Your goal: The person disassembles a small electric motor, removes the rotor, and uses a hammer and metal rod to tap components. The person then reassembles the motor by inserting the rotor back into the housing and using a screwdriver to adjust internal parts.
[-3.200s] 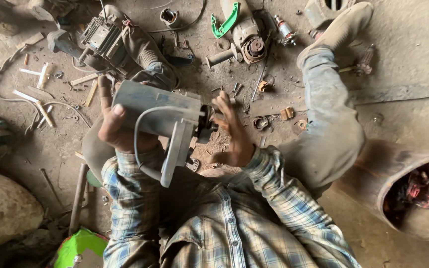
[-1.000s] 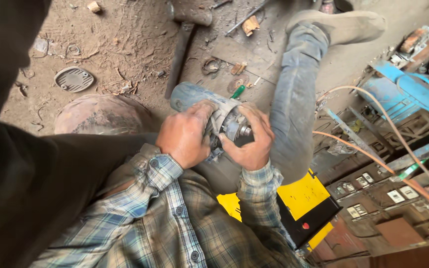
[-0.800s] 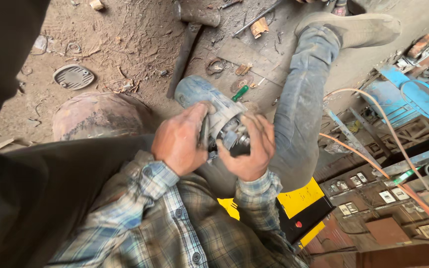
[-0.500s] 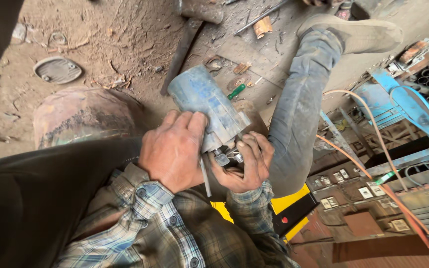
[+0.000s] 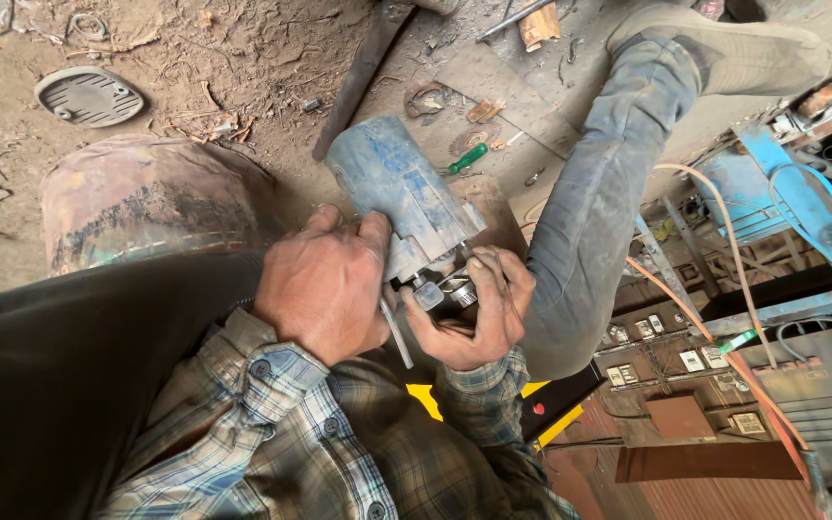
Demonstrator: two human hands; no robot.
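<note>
Gripping the motor point(image 5: 402, 188) with my left hand point(image 5: 325, 284), my right hand point(image 5: 474, 313) pinches its end fitting point(image 5: 445, 289), not yet off.

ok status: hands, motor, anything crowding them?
Left hand gripping blue-grey motor housing. Right hand at its lower end, fingers on small metal fittings. Rusty drum and person's outstretched leg close on either side.
</note>
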